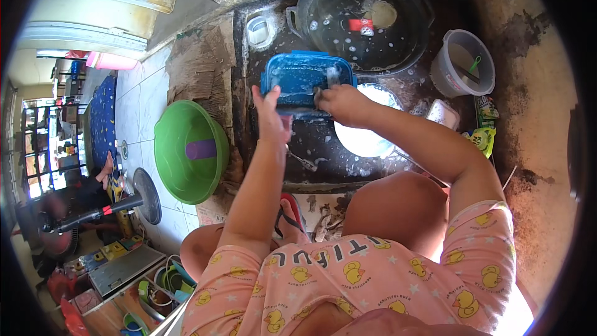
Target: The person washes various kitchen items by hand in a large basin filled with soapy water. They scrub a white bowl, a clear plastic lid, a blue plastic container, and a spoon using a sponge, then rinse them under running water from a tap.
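Note:
A blue plastic food container or lid with side clips [298, 74], wet with suds, is tilted up before me. My left hand [273, 112] supports its lower left side with the fingers spread. My right hand [343, 102] presses a dark scrubber [319, 97] against its lower right part. Beyond it stands a large dark basin [308, 18] of water under a running tap; a red piece [360, 24] and a round pale thing [383, 14] lie in it. A white round dish or lid [364, 142] lies beneath my right forearm. Soapy cutlery [303, 161] lies on the wet floor.
A green plastic basin [163, 149] holding a purple cup [201, 149] stands at the left. A small clear container [259, 31] is at the back left. A grey bucket [440, 65], a soapy white container [443, 114] and green packets [485, 137] stand at the right, near the wall.

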Tool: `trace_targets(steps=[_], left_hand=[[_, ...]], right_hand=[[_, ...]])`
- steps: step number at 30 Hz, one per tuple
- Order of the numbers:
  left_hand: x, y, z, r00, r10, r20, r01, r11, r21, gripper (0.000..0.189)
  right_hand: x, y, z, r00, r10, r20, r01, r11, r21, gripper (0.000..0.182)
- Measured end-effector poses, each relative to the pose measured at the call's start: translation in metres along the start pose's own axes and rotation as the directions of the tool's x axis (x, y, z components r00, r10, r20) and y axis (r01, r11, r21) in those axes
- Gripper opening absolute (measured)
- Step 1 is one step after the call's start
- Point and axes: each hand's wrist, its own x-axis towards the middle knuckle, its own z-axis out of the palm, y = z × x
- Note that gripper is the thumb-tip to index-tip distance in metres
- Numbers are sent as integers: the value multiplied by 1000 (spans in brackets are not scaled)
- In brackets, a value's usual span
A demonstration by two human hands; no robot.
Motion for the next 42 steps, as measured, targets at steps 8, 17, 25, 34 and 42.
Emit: trace_targets(steps=[8,17,25,34,42], left_hand=[[0,-5,-3,969,-246,-12,242,941,236,53],[0,-29,-10,997,60,-52,-48,976,212,39],[-8,-37,9,996,-30,-79,49,966,254,30],[4,15,-2,995,-95,-13,94,945,313,38],[21,16,-32,978,-185,101,173,978,116,35]], right_hand=[[-1,6,20,973,-197,-122,205,977,58,22],[14,-4,4,986,-105,127,50,925,376,20],[58,9,15,914,404,-27,-386,889,247,24],[38,39,7,986,162,-39,-159,984,77,23],[9,-13,1,992,-111,-58,114,992,55,28]])
